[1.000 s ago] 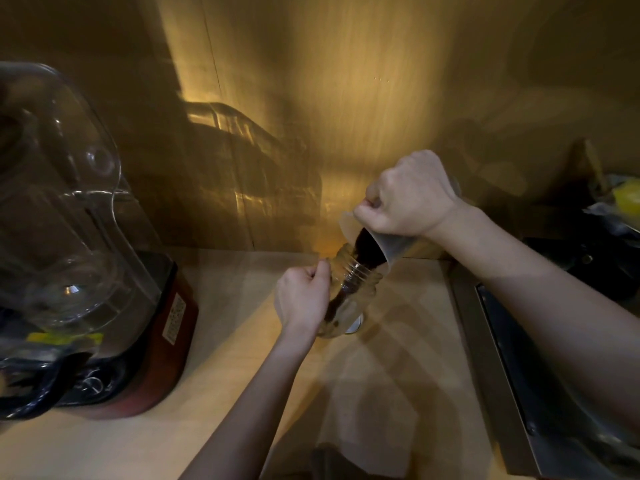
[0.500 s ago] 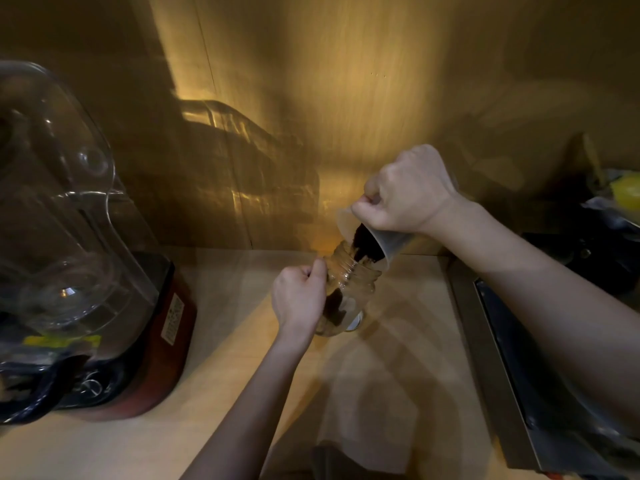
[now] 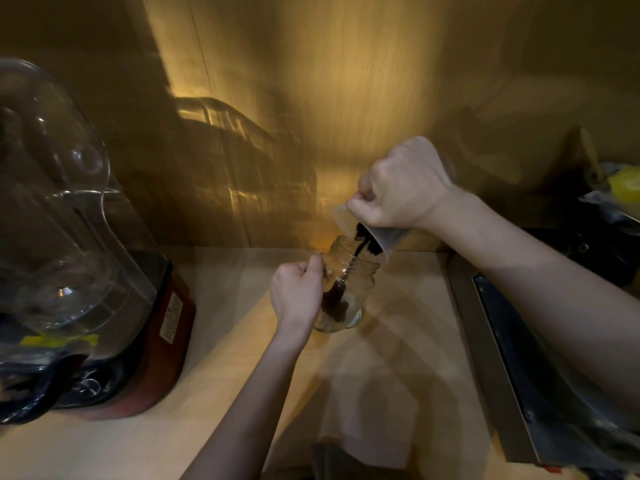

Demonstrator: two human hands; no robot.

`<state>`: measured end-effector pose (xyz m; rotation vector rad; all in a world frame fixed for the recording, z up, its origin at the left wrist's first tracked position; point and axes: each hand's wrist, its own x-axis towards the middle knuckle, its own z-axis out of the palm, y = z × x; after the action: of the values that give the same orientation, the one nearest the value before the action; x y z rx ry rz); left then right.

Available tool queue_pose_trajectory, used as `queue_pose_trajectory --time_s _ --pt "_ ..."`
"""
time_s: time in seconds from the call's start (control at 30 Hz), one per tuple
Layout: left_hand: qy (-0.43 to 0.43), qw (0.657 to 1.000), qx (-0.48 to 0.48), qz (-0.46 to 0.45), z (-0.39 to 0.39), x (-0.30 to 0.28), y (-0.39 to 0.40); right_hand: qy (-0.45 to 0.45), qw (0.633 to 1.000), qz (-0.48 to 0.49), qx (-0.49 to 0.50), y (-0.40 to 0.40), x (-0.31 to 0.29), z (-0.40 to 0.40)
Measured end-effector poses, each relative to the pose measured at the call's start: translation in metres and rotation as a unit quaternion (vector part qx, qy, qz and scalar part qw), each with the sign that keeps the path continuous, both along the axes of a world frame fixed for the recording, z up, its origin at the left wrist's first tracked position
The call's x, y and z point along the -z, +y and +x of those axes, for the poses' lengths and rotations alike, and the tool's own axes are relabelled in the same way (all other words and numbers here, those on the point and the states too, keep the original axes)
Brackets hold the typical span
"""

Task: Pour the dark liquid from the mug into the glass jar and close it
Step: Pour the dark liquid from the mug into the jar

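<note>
A clear glass jar (image 3: 360, 278) stands on the wooden counter, tilted a little toward the left. My left hand (image 3: 297, 293) grips its left side. Above it my right hand (image 3: 403, 187) holds a translucent mug (image 3: 388, 237) tipped steeply, rim down over the jar's mouth. A thin dark stream (image 3: 358, 247) runs from the mug into the jar, and dark liquid (image 3: 335, 304) pools low inside it. No lid can be made out.
A blender with a clear pitcher (image 3: 59, 216) on a red base (image 3: 173, 327) fills the left side. A metal tray or sink edge (image 3: 485, 341) runs along the right. Dark clutter and something yellow (image 3: 627, 185) sit at the far right. The wooden back wall (image 3: 346, 81) is close behind.
The mug has tipped further and holds less dark liquid, while more has gathered in the jar. Both hands stay in about the same places.
</note>
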<state>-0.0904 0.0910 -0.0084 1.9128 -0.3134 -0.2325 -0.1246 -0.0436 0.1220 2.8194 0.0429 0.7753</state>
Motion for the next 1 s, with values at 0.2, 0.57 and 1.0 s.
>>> queue_pose_trajectory --time_s 0.2,0.57,1.0 --pt "0.0 1.0 0.006 0.001 -0.001 0.0 0.0001 0.008 1.0 -0.014 -0.01 0.0014 0.0022 -0.001" --pt "0.006 1.0 0.005 -0.005 -0.0031 0.0012 -0.0019 -0.004 0.999 -0.024 -0.025 -0.0027 0.0028 -0.0017" --pt "0.026 0.999 0.001 -0.022 -0.0024 -0.0015 -0.0006 -0.011 0.997 -0.038 -0.063 -0.0068 0.0088 -0.0005"
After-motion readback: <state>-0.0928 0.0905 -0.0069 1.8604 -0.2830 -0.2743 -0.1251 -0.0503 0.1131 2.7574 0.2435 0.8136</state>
